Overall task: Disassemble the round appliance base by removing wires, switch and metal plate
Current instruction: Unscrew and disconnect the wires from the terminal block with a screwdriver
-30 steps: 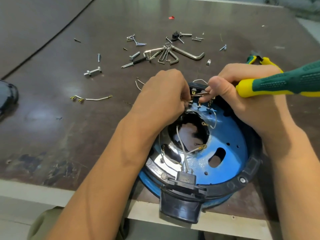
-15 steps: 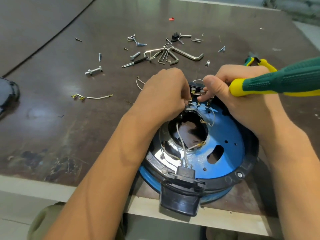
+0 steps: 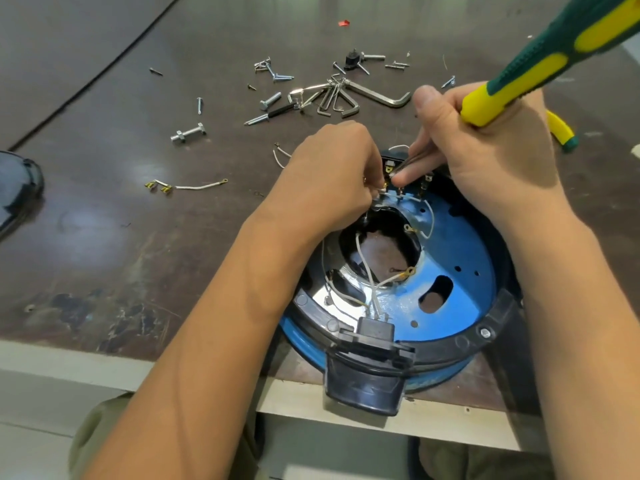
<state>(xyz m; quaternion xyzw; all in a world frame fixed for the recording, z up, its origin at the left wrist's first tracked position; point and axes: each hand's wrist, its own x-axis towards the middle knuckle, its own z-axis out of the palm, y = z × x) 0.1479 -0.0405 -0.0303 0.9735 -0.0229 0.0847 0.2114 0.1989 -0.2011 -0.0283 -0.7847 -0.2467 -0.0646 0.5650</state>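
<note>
The round appliance base (image 3: 464, 271) lies at the table's front edge, blue inside with a black rim and a shiny metal plate (image 3: 343, 282) around its centre hole. White wires (image 3: 370, 278) run from a black socket (image 3: 375, 330) at the front. At the far rim sits the black switch (image 3: 394, 161) with brass terminals. My left hand (image 3: 332, 174) pinches a wire end at the switch. My right hand (image 3: 485, 157) grips a green-and-yellow screwdriver (image 3: 554, 53), its shaft tip against the switch terminals.
Loose screws and bolts (image 3: 188, 133), a bunch of hex keys (image 3: 346, 95) and a removed white wire (image 3: 194, 185) lie on the dark table behind the base. Yellow-handled pliers (image 3: 561, 129) lie at right. A dark object (image 3: 17, 188) sits at the left edge.
The screwdriver handle has swung upward, from nearly level to steeply tilted. Both hands remain at the switch terminals.
</note>
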